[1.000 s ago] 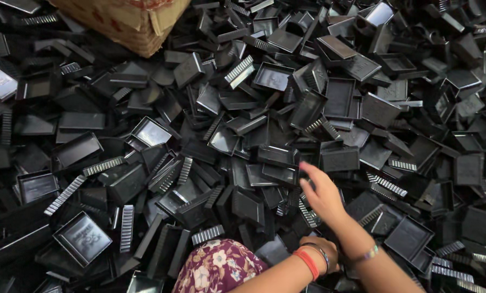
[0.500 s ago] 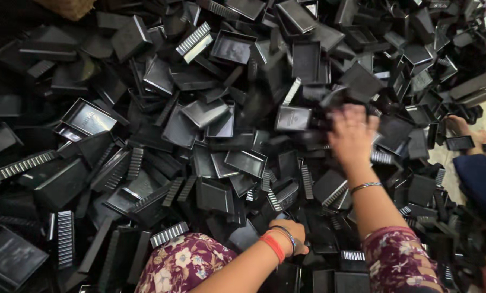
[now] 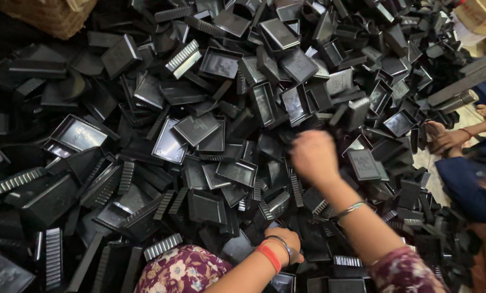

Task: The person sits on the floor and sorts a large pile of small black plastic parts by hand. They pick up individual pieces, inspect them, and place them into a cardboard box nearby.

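While the right hand (image 3: pixel 314 156) is reaching out over the middle of the heap, it is showing only its back to the head camera and is blurred by motion; the fingers are curling downward into the pile, but I cannot tell whether they are closing on a piece or are empty. Nearest to it are a small black rectangular tray (image 3: pixel 364 164) just to its right and a shallow black tray (image 3: pixel 237 172) lying open side up to its left. A thin metal bangle (image 3: pixel 348 209) is sitting on that wrist.

Low in the frame, the left hand (image 3: pixel 285 241) is resting close to the body, fingers curled shut, pressing against dark plastic pieces (image 3: pixel 237 247) at the near edge of the heap; whether it is actually gripping one is hidden by the knuckles. A red band (image 3: pixel 269 256) and a bangle are circling that wrist, above a floral sleeve (image 3: pixel 180 271).

The heap of black plastic trays (image 3: pixel 145 163) and ribbed comb-like strips (image 3: pixel 182 56) is covering nearly the whole view, pieces lying tilted, stacked and overlapping in no order.

Judgement: the step in hand looks like picking a piece out of the heap, the far hand selecting, the near hand staying by pieces close to the body. Any next grasp would be calling for a single tray lying loose on top, since most are wedged beneath neighbours.

At the right edge, another person's hands (image 3: pixel 443 138) are working at the pile, a dark blue sleeve (image 3: pixel 462 184) beside them. A woven basket (image 3: pixel 47 16) is standing at the upper left.
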The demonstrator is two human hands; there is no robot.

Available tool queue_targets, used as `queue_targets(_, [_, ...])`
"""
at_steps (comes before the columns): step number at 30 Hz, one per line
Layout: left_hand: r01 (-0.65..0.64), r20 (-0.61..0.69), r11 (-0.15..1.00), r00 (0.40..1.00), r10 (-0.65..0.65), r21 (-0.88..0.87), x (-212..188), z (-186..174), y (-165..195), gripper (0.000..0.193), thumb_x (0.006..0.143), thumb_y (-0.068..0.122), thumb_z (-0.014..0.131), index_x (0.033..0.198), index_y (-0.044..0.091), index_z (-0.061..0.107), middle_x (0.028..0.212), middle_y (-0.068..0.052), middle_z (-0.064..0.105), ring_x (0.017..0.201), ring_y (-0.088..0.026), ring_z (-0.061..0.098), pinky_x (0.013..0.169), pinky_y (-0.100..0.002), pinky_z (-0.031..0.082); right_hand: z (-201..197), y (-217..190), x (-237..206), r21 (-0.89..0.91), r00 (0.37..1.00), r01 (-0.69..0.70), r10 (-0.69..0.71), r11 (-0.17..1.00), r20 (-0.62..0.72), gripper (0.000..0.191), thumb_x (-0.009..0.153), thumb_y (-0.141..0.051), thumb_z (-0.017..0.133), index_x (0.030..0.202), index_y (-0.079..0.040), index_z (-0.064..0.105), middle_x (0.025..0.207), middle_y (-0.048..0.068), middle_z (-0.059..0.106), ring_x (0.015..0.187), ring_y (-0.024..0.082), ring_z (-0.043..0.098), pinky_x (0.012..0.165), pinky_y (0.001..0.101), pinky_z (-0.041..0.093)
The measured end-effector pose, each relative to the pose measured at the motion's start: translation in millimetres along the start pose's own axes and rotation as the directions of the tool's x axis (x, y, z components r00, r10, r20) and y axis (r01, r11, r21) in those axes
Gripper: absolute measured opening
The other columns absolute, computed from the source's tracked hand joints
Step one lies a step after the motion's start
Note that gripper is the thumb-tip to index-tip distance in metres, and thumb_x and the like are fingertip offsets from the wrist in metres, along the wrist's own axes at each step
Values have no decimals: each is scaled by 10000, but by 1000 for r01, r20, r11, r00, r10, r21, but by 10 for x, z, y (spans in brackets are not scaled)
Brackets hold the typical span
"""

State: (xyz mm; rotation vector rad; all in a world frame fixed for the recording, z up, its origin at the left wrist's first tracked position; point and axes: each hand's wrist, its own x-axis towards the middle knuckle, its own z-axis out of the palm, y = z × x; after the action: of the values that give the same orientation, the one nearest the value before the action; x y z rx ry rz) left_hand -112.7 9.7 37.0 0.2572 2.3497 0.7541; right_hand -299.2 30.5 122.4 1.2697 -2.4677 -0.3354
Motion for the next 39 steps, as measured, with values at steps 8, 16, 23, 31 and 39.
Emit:
queue_targets(8, [29, 14, 997, 1000, -28, -66, -25, 15, -48, 649, 870, 572, 712, 1252, 47, 710, 1271, -191, 706, 1186, -370, 673, 959, -540, 543, 421, -570, 312, -139, 967, 213, -229, 967, -110, 524, 861, -185, 577, 1381, -241, 601, 1424, 205, 538, 1404, 380, 440, 1168, 611, 296])
queue_targets(16, [-17, -22, 995, 1000, 15, -95, 29, 88, -97, 633, 849, 575, 716, 1213, 57, 739, 1226, -189, 730, 1140, -372, 695, 953, -525, 538, 609, 415, 303, -197, 973, -229, 222, 953, -57, 382, 1011, -166, 560, 1379, -258, 611, 1278, 124, 608, 1447, 332, 470, 1116, 651, 360])
queue_targets(23, [-37, -33, 997, 999, 35, -75, 33, 84, -96, 638, 860, 588, 709, 1215, 60, 737, 1236, -163, 720, 1144, -362, 686, 942, -524, 538, 571, 1000, 85, -41, 767, -638, 630, 769, -122, 482, 1001, -134, 584, 1472, -236, 579, 1398, 253, 543, 1408, 430, 420, 1109, 709, 278])
queue_targets(31, [-43, -22, 996, 999, 42, -73, 51, 64, -68, 592, 854, 560, 706, 1195, 78, 749, 1236, -147, 732, 1143, -344, 696, 948, -527, 530, 399, 730, 59, 256, 725, -437, 506, 862, -467, 662, 965, -253, 775, 1575, -183, 529, 1718, 297, 172, 1565, 525, 82, 1222, 706, 114])
queue_targets(39, [-37, -33, 995, 999, 34, -88, 95, 128, -116, 650, 839, 559, 719, 1232, 42, 730, 1278, -209, 699, 1173, -404, 670, 963, -548, 540, 195, -462, 731, 73, 997, 69, -70, 995, 21, 955, 714, -513, 800, 1516, -95, 492, 1635, 98, 356, 1536, 281, 227, 1182, 668, 137])
